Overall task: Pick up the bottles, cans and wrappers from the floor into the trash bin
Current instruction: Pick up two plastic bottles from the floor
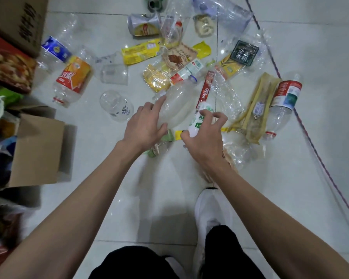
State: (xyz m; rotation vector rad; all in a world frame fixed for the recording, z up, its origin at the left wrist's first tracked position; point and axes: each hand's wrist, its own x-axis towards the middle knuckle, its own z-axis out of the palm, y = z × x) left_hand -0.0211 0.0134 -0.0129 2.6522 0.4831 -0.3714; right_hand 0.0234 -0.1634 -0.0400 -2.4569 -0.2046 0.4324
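Litter covers the white tiled floor ahead of me. My left hand lies on a large clear plastic bottle, fingers spread around its lower side. My right hand curls around a small white bottle with green print, fingers bent over it. Around them lie a red Nescafe stick wrapper, a yellow wrapper, a crushed silver and yellow can, an orange-labelled bottle and a red-labelled bottle. An open cardboard box holding trash stands at the left.
More cardboard boxes and a red snack box line the left edge. Clear plastic cups lie left of my hands. A purple cord runs diagonally across the right floor. My white shoe stands below my right hand.
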